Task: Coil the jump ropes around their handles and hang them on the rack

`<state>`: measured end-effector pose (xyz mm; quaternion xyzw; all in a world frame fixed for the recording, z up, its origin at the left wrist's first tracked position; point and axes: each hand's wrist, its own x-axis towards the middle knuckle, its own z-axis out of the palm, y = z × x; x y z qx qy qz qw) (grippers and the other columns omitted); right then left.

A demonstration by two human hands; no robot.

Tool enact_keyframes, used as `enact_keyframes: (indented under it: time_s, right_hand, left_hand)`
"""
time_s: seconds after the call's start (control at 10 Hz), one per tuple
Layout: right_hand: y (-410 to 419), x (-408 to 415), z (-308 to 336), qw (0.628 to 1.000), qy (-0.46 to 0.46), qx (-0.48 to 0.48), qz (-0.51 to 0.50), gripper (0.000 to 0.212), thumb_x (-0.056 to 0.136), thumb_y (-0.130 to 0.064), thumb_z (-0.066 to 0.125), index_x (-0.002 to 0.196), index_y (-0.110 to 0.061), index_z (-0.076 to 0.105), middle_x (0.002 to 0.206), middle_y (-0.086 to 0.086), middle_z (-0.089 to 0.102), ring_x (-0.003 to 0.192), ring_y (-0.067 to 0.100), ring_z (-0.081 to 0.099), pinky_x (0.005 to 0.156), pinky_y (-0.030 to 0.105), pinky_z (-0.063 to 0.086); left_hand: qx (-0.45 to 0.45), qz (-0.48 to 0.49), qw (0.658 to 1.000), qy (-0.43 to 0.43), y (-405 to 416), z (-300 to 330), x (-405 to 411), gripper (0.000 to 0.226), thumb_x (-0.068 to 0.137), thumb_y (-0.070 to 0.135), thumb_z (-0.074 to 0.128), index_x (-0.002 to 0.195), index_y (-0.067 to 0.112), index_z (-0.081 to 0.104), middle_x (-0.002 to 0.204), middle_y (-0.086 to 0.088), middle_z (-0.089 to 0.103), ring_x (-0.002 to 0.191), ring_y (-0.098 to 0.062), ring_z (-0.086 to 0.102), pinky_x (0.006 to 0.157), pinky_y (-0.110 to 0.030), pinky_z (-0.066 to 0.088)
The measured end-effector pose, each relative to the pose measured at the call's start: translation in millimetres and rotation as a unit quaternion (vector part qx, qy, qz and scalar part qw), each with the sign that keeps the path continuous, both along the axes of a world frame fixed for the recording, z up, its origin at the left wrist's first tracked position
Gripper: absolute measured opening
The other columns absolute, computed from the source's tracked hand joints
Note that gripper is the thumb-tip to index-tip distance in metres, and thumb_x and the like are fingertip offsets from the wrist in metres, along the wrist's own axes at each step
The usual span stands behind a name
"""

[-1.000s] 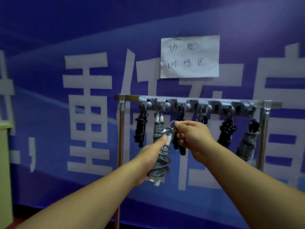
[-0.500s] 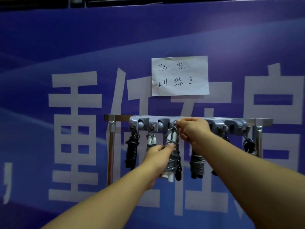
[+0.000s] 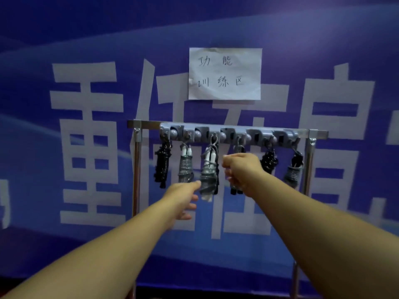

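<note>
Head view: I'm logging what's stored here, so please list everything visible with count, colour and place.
Rack: one, metal bar on posts, before the banner.
Hook strip: one, grey, along the bar.
Black jump ropes: at least two, coiled, far left and second from right.
Grey jump ropes: at least three, coiled, hanging between and far right.
Paper sign: one, white, above rack.
Banner: one, blue, white characters.
Left hand: below the middle grey rope.
Right hand: beside it.

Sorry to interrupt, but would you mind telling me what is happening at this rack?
A person is hanging coiled jump ropes on the rack. Six bundles hang from its hooks. The grey rope, third from the left, hangs from its hook; the left hand is open with a fingertip at its coil, and the right hand, loosely curled, holds nothing beside it.
</note>
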<state>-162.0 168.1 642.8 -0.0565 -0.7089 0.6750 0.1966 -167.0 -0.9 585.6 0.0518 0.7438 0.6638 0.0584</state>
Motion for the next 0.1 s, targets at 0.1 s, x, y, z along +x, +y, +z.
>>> enact_keyframes:
  time_s: [0.1]
  right_hand:
    - [4.6, 18.6, -21.4, 1.000, -0.003, 0.025, -0.006, 0.016, 0.099, -0.021, 0.063, 0.087, -0.010, 0.066, 0.072, 0.005, 0.058, 0.051, 0.014, 0.044, 0.046, 0.027, 0.034]
  left_hand:
    - [-0.010, 0.010, 1.000, 0.015, -8.5, -18.7, 14.7, 0.035, 0.099, 0.044, 0.055, 0.121, 0.018, 0.064, 0.112, -0.003, 0.068, 0.096, -0.020, 0.068, 0.077, -0.036, 0.057]
